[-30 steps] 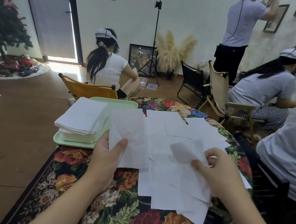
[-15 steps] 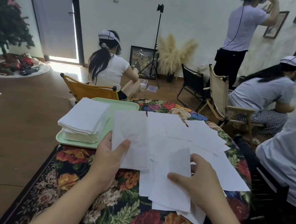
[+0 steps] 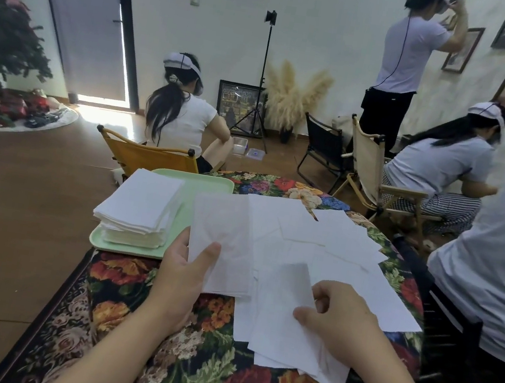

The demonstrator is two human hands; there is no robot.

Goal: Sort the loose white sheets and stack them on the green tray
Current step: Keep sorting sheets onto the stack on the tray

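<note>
A pale green tray [image 3: 209, 184] sits at the table's far left with a thick stack of white sheets [image 3: 140, 203] on it. My left hand [image 3: 183, 266] pinches a thin white sheet [image 3: 221, 236] upright, thumb on its front, just right of the tray. My right hand [image 3: 339, 321] pinches the edge of another white sheet [image 3: 281, 312] lying over the loose pile. Many loose white sheets [image 3: 319, 238] overlap across the middle and right of the table.
The table carries a dark floral cloth [image 3: 200, 365]. An orange folding chair [image 3: 147, 155] stands just behind the tray with a seated person beyond it. Another person [image 3: 497, 263] sits close at the table's right edge. Wooden floor lies to the left.
My right hand has flattened the curled sheet and drawn it nearer to me over the pile. My left hand keeps holding its sheet in about the same place.
</note>
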